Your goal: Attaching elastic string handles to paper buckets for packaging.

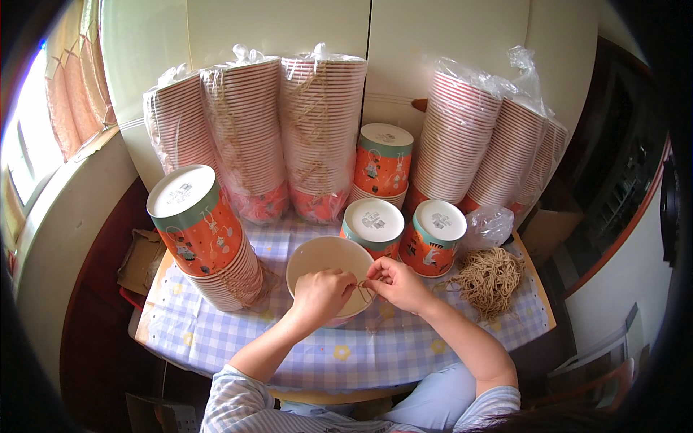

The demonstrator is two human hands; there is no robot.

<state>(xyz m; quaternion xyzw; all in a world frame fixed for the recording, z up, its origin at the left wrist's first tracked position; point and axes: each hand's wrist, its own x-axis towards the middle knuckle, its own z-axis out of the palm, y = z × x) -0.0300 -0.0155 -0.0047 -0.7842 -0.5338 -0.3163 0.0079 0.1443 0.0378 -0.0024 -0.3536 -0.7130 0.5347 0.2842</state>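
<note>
A white-lined paper bucket (323, 252) stands upright, mouth up, in front of me. Over its right rim my left hand (325, 294) and my right hand (397, 284) come close together, fingers closed in a pinch. Between them runs a thin brown string (365, 291), looped and held at both sides. Its loose end seems to hang down by the bucket's right side. To the right lies a tangled bundle of the same brown string (489, 283). My fingertips partly hide the string.
An upturned stack of orange-green buckets (202, 231) leans at the left, with strings at its side. Upturned buckets (435, 242) stand beyond my hands. Tall plastic-wrapped stacks (323, 130) line the back. A crumpled plastic bag (489, 226) sits at right on the checkered tablecloth (289, 364).
</note>
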